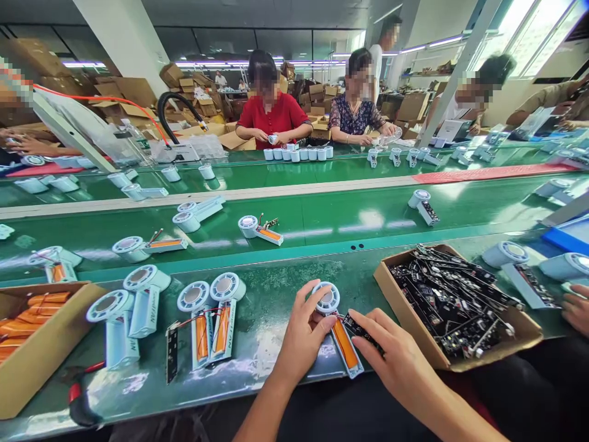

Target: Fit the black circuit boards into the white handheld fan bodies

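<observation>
My left hand (299,337) is closed around the round head of a light blue handheld fan (327,297) near the table's front edge. An orange battery (345,345) lies in the fan's open handle, which points toward me. Between the thumb and fingers of my right hand (398,350) is a narrow black circuit board (361,331), held just right of the handle. Part of the board is hidden by my fingers. To the left lie two fans with batteries (201,334), a circuit board (172,355) wired beside them, and two more fan housings (145,307).
A cardboard box of black circuit boards (442,307) stands at right, a box of orange batteries (34,325) at left. Red-handled pliers (81,402) lie near the front edge. Several fans sit on the green conveyor (313,212). Co-workers sit across it; another person's hand (576,307) is at far right.
</observation>
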Demonstrator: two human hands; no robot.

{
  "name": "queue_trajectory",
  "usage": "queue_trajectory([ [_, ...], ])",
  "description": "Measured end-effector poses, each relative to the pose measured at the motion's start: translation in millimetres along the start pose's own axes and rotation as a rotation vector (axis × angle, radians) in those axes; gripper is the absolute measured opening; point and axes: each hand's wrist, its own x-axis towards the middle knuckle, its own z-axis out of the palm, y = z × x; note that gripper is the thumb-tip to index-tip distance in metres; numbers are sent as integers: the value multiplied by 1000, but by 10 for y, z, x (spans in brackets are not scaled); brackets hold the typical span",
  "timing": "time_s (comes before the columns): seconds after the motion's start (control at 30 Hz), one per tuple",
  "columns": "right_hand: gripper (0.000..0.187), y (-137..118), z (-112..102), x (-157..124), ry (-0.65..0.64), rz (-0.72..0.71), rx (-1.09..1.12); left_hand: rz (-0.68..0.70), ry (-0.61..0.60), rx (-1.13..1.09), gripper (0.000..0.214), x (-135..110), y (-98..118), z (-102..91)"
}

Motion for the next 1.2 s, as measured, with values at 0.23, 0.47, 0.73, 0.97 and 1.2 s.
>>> queue_trajectory([
  [0.23, 32, -126, -16, 26, -41, 81, 22, -167, -16, -189, 64, 1, 127, 116],
  [0.47, 27, -171, 178, 80, 110, 106, 54, -205, 69, -227, 63, -14, 142, 231],
  [0.73, 28, -198, 448, 59, 236, 158, -64, -145, -33, -266, 61, -129, 50, 95],
  [0.97, 36, -187, 634, 37, 354, 80, -177, -114, -19, -126, 62, -109, 40, 104],
  [1.2, 53, -117, 473, -77, 178, 46, -57, -108, 6, -71, 60, -67, 60, 128],
])
